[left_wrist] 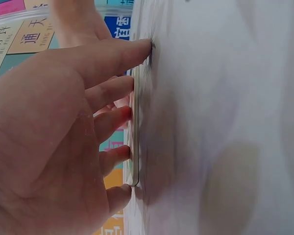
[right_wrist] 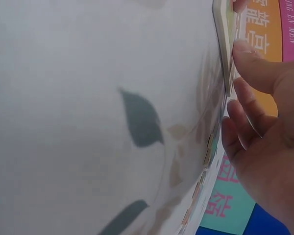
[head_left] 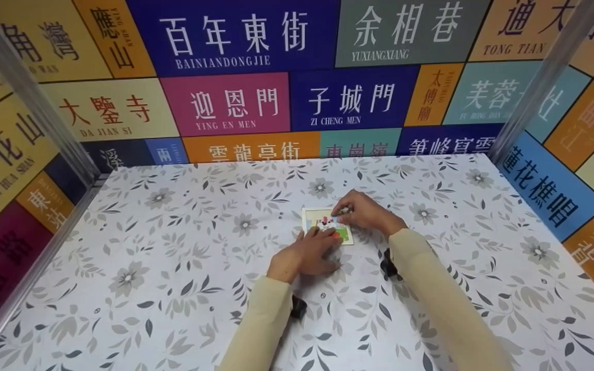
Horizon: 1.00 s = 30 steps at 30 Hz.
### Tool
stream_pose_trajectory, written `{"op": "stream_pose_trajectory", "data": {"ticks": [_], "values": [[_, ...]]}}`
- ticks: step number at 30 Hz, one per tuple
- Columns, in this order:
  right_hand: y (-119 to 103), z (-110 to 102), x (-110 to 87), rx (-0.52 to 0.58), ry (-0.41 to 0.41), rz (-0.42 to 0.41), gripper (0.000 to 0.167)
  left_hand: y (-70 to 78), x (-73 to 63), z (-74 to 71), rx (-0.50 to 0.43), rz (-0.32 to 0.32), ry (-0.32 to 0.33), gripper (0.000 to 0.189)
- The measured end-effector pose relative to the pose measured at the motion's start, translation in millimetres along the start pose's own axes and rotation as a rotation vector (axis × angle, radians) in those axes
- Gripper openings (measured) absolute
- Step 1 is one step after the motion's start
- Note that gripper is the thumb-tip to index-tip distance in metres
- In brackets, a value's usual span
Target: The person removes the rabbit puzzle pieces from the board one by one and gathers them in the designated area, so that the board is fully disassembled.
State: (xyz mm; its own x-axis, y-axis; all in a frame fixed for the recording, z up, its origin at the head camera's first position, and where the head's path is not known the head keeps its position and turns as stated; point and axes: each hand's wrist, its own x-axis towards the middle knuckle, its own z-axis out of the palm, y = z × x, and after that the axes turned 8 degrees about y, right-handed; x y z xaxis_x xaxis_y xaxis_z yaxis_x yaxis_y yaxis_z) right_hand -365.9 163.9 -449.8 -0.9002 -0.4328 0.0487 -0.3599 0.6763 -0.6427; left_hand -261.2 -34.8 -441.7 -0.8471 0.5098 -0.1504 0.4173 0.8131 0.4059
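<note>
A small square picture puzzle [head_left: 347,235] with a pale frame and a cartoon scene lies flat on the patterned cloth. My left hand [head_left: 311,251] reaches over its lower left; in the left wrist view the spread fingertips [left_wrist: 121,115] rest on the board, while the thumb touches the cloth beside it. At the puzzle's upper right, my right hand [head_left: 372,212] brings thumb and forefinger together. A light-blue bit, apparently a puzzle piece [head_left: 334,219], shows at those tips, mostly hidden. The right wrist view shows the thumb [right_wrist: 257,68] against the board, the other fingers loosely bent.
A white floral cloth [head_left: 183,268] covers the tabletop around the puzzle. Colourful panels [head_left: 225,103] with Chinese lettering stand behind it and along both sides. Clear corner posts [head_left: 544,77] rise at the back. Dark wrist straps [head_left: 298,307] show under the sleeves.
</note>
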Motion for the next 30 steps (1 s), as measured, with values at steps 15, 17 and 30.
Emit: {"op": "stream_pose_trajectory", "data": {"ticks": [15, 17, 30], "values": [[-15.0, 3.6, 1.5, -0.010, -0.011, 0.130, 0.018, -1.9, 1.2, 1.4, -0.002, -0.016, -0.005, 0.066], [-15.4, 2.3, -0.7, 0.004, 0.019, 0.125, 0.017, -2.4, 0.8, 1.6, -0.002, -0.014, 0.003, 0.066], [4.5, -30.8, -21.7, 0.127, 0.186, 0.111, 0.026, 0.3, -0.2, 1.3, -0.050, -0.026, 0.009, 0.063]]}}
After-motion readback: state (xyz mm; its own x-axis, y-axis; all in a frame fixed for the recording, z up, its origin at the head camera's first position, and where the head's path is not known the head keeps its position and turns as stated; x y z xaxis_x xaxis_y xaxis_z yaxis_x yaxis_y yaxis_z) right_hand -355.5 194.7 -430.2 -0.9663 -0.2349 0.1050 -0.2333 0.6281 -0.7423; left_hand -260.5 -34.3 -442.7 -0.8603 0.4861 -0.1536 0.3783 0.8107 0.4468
